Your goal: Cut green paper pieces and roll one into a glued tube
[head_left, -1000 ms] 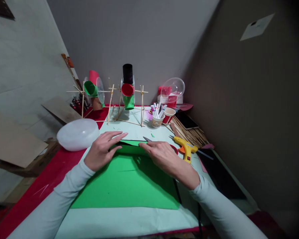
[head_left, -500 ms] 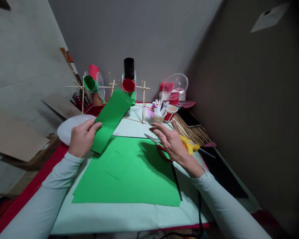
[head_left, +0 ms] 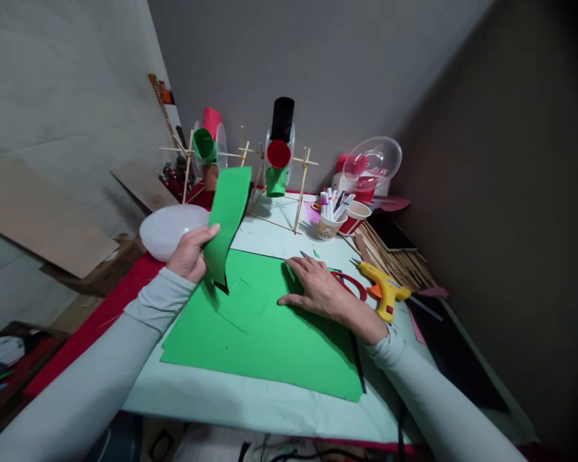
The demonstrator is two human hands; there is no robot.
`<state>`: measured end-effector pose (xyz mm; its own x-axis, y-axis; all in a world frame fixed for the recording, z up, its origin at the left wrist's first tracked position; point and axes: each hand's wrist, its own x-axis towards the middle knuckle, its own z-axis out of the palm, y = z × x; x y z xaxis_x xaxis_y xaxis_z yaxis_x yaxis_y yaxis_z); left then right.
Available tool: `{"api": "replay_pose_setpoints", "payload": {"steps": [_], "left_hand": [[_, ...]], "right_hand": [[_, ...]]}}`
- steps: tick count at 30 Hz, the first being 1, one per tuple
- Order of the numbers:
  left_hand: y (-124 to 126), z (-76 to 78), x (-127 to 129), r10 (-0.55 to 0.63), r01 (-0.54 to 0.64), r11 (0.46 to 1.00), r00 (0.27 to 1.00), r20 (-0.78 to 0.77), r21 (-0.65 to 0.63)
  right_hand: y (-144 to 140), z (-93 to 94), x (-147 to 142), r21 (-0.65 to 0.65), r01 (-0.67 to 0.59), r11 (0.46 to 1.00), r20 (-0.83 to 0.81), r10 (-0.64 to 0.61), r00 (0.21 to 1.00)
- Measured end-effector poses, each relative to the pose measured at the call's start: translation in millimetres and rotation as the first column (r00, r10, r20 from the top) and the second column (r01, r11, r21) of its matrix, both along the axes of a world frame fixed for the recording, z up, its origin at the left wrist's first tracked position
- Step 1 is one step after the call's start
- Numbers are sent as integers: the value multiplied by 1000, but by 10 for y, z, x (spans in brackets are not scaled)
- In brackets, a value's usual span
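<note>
My left hand [head_left: 189,255] grips a long green paper strip [head_left: 227,219] and holds it upright above the table's left side. A large green paper sheet [head_left: 264,330] lies flat on the pale mat [head_left: 231,404]. My right hand [head_left: 318,289] rests palm down on the sheet's far right part, fingers spread. Red-handled scissors [head_left: 349,283] lie just right of that hand, partly hidden by it.
A yellow glue gun [head_left: 384,292] lies right of the scissors, with wooden sticks [head_left: 395,253] behind it. Cups of markers [head_left: 331,215], a stick frame with paper cups [head_left: 274,160], a white bowl [head_left: 169,228] and clear domes [head_left: 370,160] stand at the back. Cardboard [head_left: 43,221] leans on the left.
The cut strip came off the sheet in my left hand and rose upright. My right hand lifted, then settled flat on the sheet. The view shifted left.
</note>
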<state>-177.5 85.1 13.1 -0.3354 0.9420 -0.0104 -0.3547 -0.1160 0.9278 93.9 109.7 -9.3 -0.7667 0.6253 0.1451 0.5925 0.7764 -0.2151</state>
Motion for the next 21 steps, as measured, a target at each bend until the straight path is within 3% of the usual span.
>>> {"api": "replay_pose_setpoints", "payload": {"steps": [6, 9, 21], "left_hand": [[-11, -251, 201, -228, 226, 962, 974, 3, -150], [-9, -352, 221, -274, 265, 944, 961, -21, -195], [36, -607, 240, -58, 33, 993, 969, -239, -109]], "right_hand": [[43, 85, -43, -11, 13, 1000, 2, -12, 1000], [51, 105, -52, -15, 22, 1000, 17, -22, 1000], [-5, 146, -74, -31, 33, 999, 82, -30, 996]]}}
